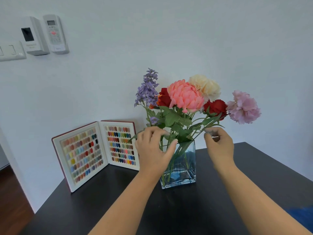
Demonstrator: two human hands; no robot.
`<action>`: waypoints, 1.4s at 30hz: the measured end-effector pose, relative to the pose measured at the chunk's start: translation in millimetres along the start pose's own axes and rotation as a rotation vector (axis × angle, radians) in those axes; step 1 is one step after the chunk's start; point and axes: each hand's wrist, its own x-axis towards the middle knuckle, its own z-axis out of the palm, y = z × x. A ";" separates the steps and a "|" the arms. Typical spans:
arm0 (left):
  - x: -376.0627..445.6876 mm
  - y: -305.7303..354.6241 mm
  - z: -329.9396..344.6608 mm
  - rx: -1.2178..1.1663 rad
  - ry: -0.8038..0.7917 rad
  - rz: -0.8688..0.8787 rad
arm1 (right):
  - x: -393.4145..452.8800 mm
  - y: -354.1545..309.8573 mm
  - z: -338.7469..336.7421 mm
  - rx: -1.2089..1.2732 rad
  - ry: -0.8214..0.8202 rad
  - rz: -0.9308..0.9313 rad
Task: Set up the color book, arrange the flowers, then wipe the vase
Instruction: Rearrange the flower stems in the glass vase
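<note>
A square clear glass vase (183, 168) stands on the black table (169, 209), holding several artificial flowers (186, 97): purple, red, pink, cream and lilac blooms. The color book (94, 153) stands upright and open against the wall, left of the vase, its swatch pages facing me. My left hand (152, 148) is at the vase's left rim, fingers spread among the stems and leaves. My right hand (218, 145) is at the right of the bunch, fingertips pinched on a green stem below the red flower.
A blue cloth (303, 217) lies at the table's right front edge. On the white wall at upper left hang a remote in its holder (55, 33), a white box (33, 36) and a switch plate (11, 50). Dark wooden floor (11, 200) lies left of the table.
</note>
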 end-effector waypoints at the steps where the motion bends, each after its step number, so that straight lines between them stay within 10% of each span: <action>1: 0.2 -2.6 1.6 -0.018 0.010 -0.063 | 3.8 5.0 -2.4 0.029 0.020 0.068; 6: 4.4 -16.2 10.4 -0.016 -0.012 -0.306 | 28.9 8.5 -2.3 -0.017 -0.154 0.227; 28: 35.1 -35.0 40.7 0.367 -0.145 -0.299 | 50.0 -37.3 68.1 -0.283 -0.485 -0.124; 42: 35.3 -35.6 42.9 0.203 -0.159 -0.384 | 66.5 -61.6 49.8 -0.458 -0.551 -0.293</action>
